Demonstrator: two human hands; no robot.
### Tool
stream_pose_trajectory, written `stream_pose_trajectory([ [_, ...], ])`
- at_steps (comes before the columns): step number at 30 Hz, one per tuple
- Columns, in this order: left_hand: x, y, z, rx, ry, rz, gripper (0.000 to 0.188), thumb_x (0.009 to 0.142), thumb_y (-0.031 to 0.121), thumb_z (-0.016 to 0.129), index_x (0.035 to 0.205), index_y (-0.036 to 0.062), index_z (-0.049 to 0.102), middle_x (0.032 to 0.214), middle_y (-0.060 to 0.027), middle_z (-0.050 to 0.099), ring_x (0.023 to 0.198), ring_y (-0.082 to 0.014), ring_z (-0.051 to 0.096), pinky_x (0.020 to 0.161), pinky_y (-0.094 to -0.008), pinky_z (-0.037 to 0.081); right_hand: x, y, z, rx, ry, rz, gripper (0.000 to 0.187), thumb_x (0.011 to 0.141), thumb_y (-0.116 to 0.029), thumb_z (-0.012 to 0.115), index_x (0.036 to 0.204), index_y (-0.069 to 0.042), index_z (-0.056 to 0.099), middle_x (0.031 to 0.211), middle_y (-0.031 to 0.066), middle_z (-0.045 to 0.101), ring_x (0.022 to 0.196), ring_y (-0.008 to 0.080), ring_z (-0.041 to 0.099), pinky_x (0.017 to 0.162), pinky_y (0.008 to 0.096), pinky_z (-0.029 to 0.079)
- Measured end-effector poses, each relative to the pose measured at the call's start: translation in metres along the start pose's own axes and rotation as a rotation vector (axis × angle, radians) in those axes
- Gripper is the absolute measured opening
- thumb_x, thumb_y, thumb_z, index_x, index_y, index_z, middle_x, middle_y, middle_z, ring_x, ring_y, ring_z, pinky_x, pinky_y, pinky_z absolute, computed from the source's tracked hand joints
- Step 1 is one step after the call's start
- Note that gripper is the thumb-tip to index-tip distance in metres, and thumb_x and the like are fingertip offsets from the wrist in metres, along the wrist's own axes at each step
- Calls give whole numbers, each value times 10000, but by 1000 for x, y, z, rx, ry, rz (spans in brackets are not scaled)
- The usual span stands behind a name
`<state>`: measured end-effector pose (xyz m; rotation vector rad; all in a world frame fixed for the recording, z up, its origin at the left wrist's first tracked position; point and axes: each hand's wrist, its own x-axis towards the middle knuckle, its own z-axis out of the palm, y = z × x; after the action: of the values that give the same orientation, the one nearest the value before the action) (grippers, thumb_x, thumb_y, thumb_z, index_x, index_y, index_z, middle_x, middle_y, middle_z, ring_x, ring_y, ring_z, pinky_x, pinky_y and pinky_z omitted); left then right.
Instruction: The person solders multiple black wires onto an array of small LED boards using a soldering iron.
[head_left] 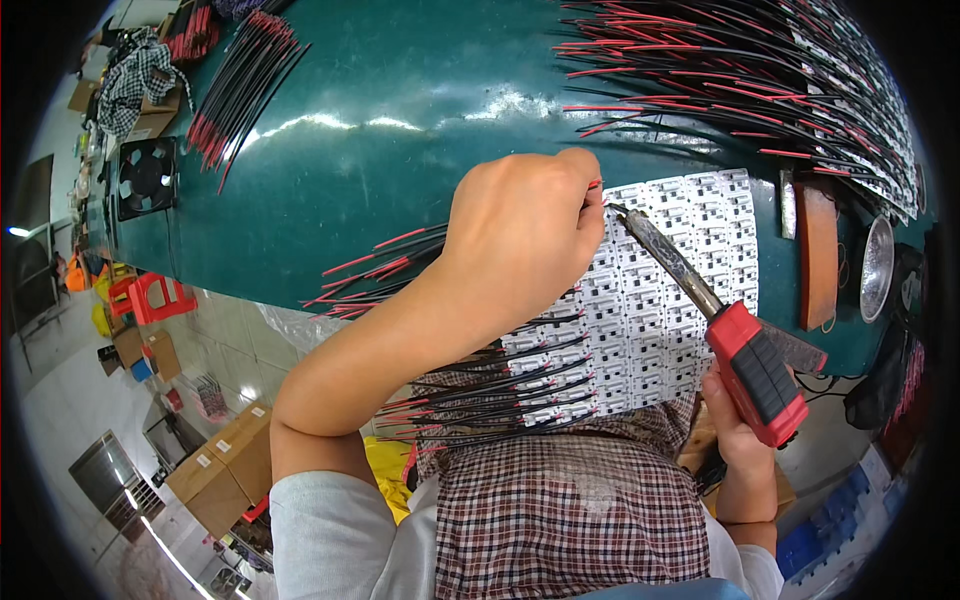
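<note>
My left hand (525, 225) is closed in a pinch over the white panel of small circuit boards (680, 290). A red-tipped wire (595, 185) shows at its fingertips; the rest is hidden by the hand. In my right hand (738, 435) is a red and black soldering gun (758, 378), pointing up and left. Its dark tip is close beside my left fingertips, over the panel; whether they touch I cannot tell. Several black and red wires (500, 385) stick out to the left from the panel's near left part. More lie under my left forearm.
At the far right, a pile of black and red wires (690, 75) lies over more white panels (850, 110). A wire bundle (245, 95) and a black fan (147, 178) are at the left. An orange-brown block (818, 255) and a metal bowl (877, 270) sit right on the green table (400, 130).
</note>
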<state>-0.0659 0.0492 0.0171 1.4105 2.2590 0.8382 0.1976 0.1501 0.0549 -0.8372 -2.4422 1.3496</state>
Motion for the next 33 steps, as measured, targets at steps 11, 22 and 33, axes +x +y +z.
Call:
stream_pose_trajectory([
  [11, 3, -2, -2, 23, -57, -33, 106, 824, 118, 711, 835, 25, 664, 723, -107, 699, 657, -248, 706, 622, -343, 546, -17, 8, -3, -45, 76, -13, 200, 754, -37, 760, 940, 3, 700, 824, 125, 676, 688, 285, 661, 640, 358, 519],
  [22, -6, -15, -15, -366, -88, -156, 147, 954, 71, 585, 1046, -18, 658, 909, -110, 679, 762, -179, 647, 693, -313, 510, -34, 11, -1, 133, 101, 205, 292, 917, -76, 668, 1185, 18, 600, 844, 26, 596, 712, 92, 533, 659, 257, 425],
  [33, -23, 14, -15, -185, 81, -17, 73, 913, 61, 670, 956, 11, 638, 829, -112, 713, 612, -224, 665, 570, -308, 504, -51, 1, -9, 85, 157, 359, 249, 845, -57, 731, 1074, -1, 648, 837, 53, 634, 708, 143, 593, 662, 294, 472],
])
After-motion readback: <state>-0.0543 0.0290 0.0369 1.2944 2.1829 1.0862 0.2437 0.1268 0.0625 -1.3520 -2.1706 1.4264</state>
